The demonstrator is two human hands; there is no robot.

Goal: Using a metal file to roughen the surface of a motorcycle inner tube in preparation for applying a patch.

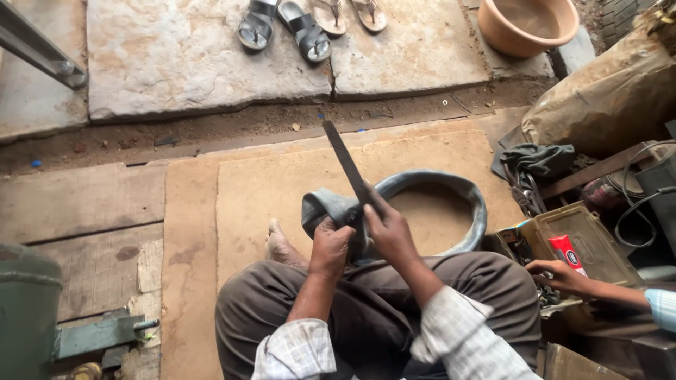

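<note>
Two hands at frame centre, both on the same job: left hand (329,246) closed around a folded part of the grey inner tube (451,186), right hand (389,229) gripping the lower end of a long dark file (346,163) that slants up-left from the fold. The tube rests on the person's lap and loops out onto the tan mat (274,183) ahead of the knees.

Containers: one open olive toolbox (588,236) at right, holding a red-and-white tube (567,253) and small bits I can't make out; one orange basin (528,24) top right, looks empty apart from dust. A co-worker's hand (556,274) reaches in from the right edge, fingers at the toolbox rim.

Room: mat is open to the left and ahead; right side crowded by the toolbox, a dark rag (539,158), cables and a sack (605,98).

Count: four sandals (310,24) on the stone slab at top, one bare foot (279,243) on the mat.
</note>
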